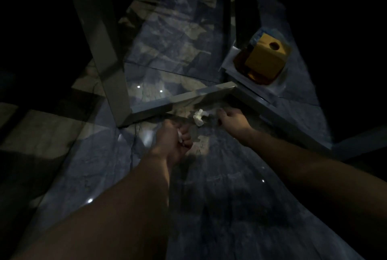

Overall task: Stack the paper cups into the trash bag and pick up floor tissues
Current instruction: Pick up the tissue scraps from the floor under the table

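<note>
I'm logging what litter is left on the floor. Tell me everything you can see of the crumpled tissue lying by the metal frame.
The crumpled tissue is a small white wad of thin paper, creased and bunched. It lies on the dark marbled floor just in front of the grey metal frame bar. The right hand is beside it; contact is unclear. The left hand, apart, is closed on another white scrap.

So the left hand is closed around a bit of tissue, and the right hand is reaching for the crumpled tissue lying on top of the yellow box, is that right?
Not quite. The crumpled tissue lies on the floor beside the metal frame, not on the yellow box, as the head view shows. The rest holds: the left hand is closed around a bit of tissue, the right hand reaching.
</note>
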